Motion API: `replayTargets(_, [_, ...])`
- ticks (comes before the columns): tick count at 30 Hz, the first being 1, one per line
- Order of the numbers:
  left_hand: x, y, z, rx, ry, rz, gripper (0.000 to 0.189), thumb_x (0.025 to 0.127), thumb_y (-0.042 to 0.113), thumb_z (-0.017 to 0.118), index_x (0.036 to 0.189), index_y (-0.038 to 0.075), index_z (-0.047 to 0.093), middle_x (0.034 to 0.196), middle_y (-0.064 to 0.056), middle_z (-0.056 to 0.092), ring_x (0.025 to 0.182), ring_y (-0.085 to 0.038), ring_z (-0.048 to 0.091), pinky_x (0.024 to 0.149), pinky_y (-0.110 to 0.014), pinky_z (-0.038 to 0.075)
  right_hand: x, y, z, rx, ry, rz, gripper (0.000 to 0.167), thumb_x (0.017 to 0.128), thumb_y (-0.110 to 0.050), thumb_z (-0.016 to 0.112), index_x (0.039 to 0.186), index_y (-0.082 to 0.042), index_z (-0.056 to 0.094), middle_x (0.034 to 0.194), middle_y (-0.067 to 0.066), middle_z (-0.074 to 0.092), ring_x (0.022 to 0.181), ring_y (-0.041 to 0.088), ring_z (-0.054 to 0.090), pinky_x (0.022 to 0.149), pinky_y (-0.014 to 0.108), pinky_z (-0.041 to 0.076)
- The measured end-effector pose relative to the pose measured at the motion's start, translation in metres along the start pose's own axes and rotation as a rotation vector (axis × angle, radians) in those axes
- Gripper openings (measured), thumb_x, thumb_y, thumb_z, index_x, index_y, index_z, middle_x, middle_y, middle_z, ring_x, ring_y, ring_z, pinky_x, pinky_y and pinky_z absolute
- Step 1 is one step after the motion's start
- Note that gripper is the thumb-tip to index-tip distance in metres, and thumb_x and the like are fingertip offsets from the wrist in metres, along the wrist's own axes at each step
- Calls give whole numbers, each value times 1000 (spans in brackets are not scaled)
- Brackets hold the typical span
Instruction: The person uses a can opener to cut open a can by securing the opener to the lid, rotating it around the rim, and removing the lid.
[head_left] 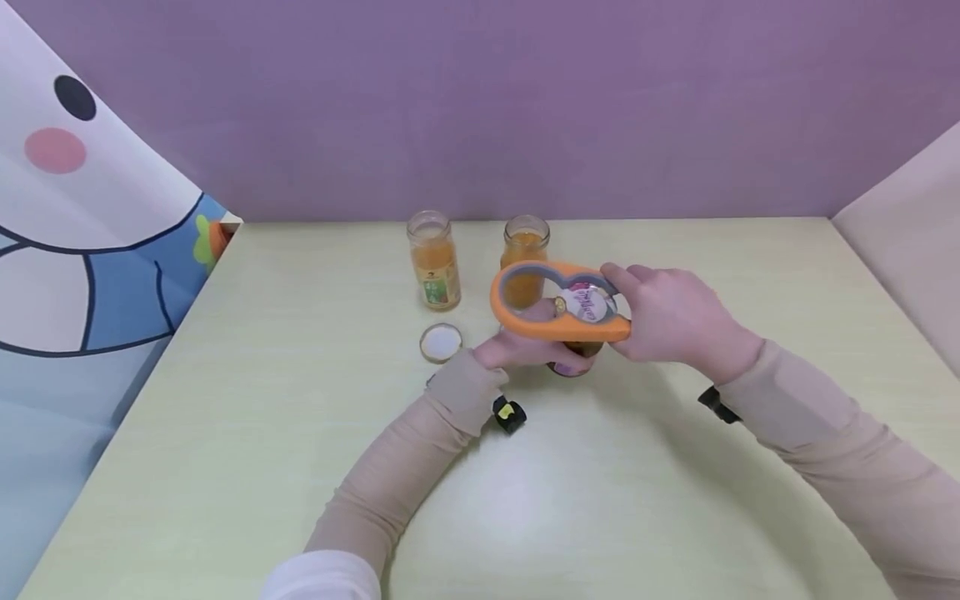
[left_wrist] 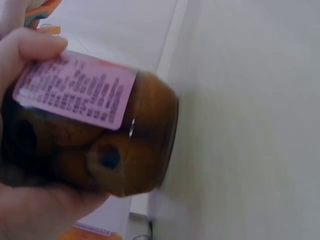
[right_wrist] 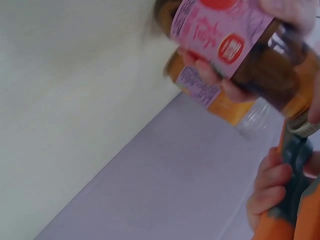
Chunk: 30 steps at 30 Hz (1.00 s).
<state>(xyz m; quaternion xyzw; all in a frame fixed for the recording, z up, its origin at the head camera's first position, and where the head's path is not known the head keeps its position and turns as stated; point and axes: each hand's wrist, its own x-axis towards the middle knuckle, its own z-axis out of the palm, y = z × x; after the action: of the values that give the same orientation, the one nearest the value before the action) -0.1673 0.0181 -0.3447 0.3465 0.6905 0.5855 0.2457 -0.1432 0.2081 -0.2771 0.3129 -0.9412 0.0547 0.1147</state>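
Observation:
My left hand (head_left: 525,343) grips a glass jar (left_wrist: 140,160) with a pink label and dark brown, round pieces inside. The jar's base is close to the tabletop in the left wrist view. Over the jar's printed lid (head_left: 587,302) lies an orange and grey jar opener (head_left: 551,331), its right-hand loop around the lid. The right hand (head_left: 675,321) holds the opener at its right end, fingers curled over the grey inner edge in the right wrist view. Most of the jar is hidden beneath the opener and the left hand in the head view.
Two lidless glass jars of orange contents stand at the back, one on the left (head_left: 435,262) and one just behind the opener (head_left: 525,237). A round lid (head_left: 441,342) lies on the table (head_left: 300,400) in front of the left one. A purple wall (head_left: 495,108) rises behind.

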Motion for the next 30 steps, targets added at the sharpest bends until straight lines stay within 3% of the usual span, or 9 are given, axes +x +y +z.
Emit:
replayTargets(5, [-2, 8, -5, -172, -186, 31, 36, 81, -13, 56, 115, -13, 46, 65, -19, 44, 57, -26, 39, 58, -29, 37, 3, 6, 2, 31, -29, -31, 61, 65, -21, 70, 119, 6, 56, 80, 14, 64, 51, 19, 48, 47, 35, 45])
replayTargets(9, [-4, 16, -8, -181, -199, 71, 67, 78, -16, 56, 140, -11, 28, 112, -33, 51, 78, -15, 48, 74, -24, 43, 6, 11, 1, 50, -31, -65, 60, 65, -20, 70, 118, 6, 58, 81, 13, 64, 51, 17, 47, 48, 33, 44])
replayTargets(12, [1, 10, -10, -242, -205, 41, 83, 79, -17, 56, 150, 1, 17, 123, -17, 53, 79, -8, 49, 75, -20, 43, 8, 15, 1, 72, -20, -103, 59, 64, -18, 69, 117, 6, 58, 80, 11, 64, 52, 16, 46, 49, 32, 43])
replayTargets(16, [5, -2, -14, -1052, -382, -165, 74, 90, -3, 47, 153, 17, 13, 102, -8, 56, 71, -15, 45, 65, -27, 41, 10, 21, 4, 113, -5, -161, 57, 64, -15, 69, 117, 4, 59, 82, 9, 64, 56, 14, 48, 52, 32, 45])
replayTargets(18, [6, -8, -16, -1598, -430, -330, 68, 95, 6, 46, 153, 22, 14, 127, -4, 52, 96, -15, 48, 77, -34, 43, 12, 24, 6, 135, 11, -195, 56, 64, -14, 69, 116, 3, 60, 83, 8, 64, 58, 13, 49, 54, 32, 46])
replayTargets(19, [6, -8, -17, -1679, -424, -355, 61, 98, 13, 40, 153, 20, 14, 142, -3, 43, 108, -14, 45, 85, -34, 44, 12, 26, 6, 145, 18, -209, 56, 63, -13, 70, 116, 2, 60, 82, 7, 64, 58, 12, 49, 54, 32, 46])
replayTargets(21, [7, -11, -16, -1494, -406, -272, 62, 97, 6, 42, 152, 18, 16, 154, -2, 27, 117, -13, 39, 90, -32, 43, 13, 28, 7, 164, 30, -228, 56, 62, -13, 70, 115, 1, 60, 81, 5, 63, 59, 12, 49, 54, 31, 45])
replayTargets(25, [9, -9, -10, -450, -227, -28, 70, 90, -4, 49, 151, 7, 18, 154, -6, 26, 108, -8, 43, 90, -19, 43, 14, 30, 9, 175, 38, -226, 56, 62, -15, 71, 115, -1, 60, 82, 3, 64, 61, 11, 51, 56, 31, 47])
replayTargets(30, [4, 6, -10, -113, -170, 60, 87, 80, -10, 64, 150, 5, 15, 152, -9, 29, 106, -4, 43, 95, -19, 41, 14, 28, 11, 181, 45, -216, 56, 64, -18, 72, 116, 2, 60, 88, 9, 68, 66, 16, 58, 59, 36, 51])
